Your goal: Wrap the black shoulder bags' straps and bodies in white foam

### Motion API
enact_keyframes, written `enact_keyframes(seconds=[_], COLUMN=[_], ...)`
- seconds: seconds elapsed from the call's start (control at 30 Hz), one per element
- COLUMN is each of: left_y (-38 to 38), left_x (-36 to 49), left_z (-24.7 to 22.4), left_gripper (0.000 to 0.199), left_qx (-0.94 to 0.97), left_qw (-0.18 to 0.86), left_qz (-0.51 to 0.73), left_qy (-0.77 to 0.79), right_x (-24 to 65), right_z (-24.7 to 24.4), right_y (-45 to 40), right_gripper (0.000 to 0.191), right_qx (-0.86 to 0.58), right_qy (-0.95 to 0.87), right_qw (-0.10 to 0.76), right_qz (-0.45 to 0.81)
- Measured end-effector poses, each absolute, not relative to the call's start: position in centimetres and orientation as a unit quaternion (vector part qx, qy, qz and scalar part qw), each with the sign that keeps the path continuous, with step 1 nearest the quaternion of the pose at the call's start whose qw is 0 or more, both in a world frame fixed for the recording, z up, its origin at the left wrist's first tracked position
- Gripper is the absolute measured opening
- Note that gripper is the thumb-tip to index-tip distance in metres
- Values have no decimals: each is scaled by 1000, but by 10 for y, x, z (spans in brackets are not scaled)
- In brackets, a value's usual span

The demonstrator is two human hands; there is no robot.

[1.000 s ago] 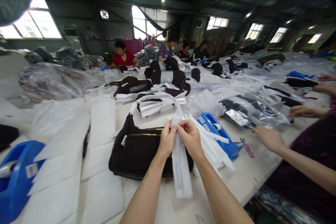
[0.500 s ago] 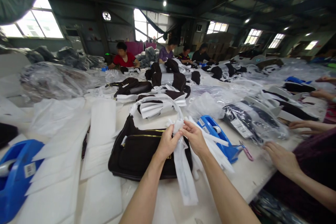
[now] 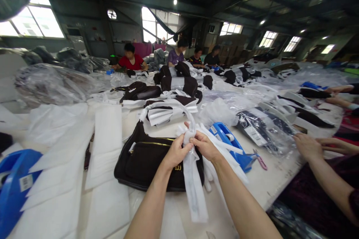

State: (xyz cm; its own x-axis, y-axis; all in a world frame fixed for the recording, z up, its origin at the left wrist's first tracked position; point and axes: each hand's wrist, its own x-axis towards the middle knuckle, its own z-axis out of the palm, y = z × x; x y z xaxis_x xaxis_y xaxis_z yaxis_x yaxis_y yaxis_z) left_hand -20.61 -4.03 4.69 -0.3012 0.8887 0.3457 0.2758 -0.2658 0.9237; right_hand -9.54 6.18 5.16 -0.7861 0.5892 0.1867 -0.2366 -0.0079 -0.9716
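Observation:
A dark handbag [image 3: 146, 164] with gold zips lies on the table in front of me. Its raised strap is wrapped in white foam and forms an arch above the bag. At the strap's right end, my left hand [image 3: 178, 151] and my right hand [image 3: 205, 145] pinch a white foam strip [image 3: 195, 190] around it from both sides, thumbs close together. The strip's loose end hangs down over the bag's right part. Beneath my right hand, more white strips [image 3: 226, 160] lie in a pile; my fingers partly hide the wrapped spot.
Blue tape dispensers stand at right [image 3: 228, 138] and far left [image 3: 17, 183]. Pink-handled scissors [image 3: 261, 160] lie by the right one. White foam sheets [image 3: 58, 179] cover the left side. A co-worker's hand [image 3: 308, 145] touches a bagged item [image 3: 263, 130]. More dark bags [image 3: 179, 84] lie behind.
My hands stay on the strap, with the fingers slightly shifted around the foam. The co-worker's hand at right has moved up onto the plastic-bagged item. The view has shifted a little.

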Motion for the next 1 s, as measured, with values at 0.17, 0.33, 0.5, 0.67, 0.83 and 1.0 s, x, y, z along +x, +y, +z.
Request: enact_keyframes(seconds=[0.17, 0.33, 0.5, 0.67, 0.83, 1.0], left_y=[-35, -33, -33, -32, -32, -34], left_x=[-206, -205, -199, -197, -197, -196], left_z=[45, 44, 43, 43, 43, 44], left_gripper=[18, 14, 9, 11, 11, 12], left_qx=[526, 503, 495, 497, 498, 501], left_qw=[211, 186, 176, 181, 182, 177], left_qz=[594, 592, 580, 575, 573, 570], left_qy=[571, 601, 623, 625, 625, 627], right_x=[-102, -105, -30, 58, 63, 55], right_z=[57, 61, 81, 89, 79, 86], right_y=[55, 50, 97, 163, 169, 166], right_gripper=[38, 29, 43, 16, 28, 36], right_qx=[-153, -153, -271, -529, -567, -584], right_qy=[-642, -656, -693, -733, -725, -723], right_qw=[330, 331, 412, 321, 202, 81], right_qz=[675, 661, 527, 283, 335, 361])
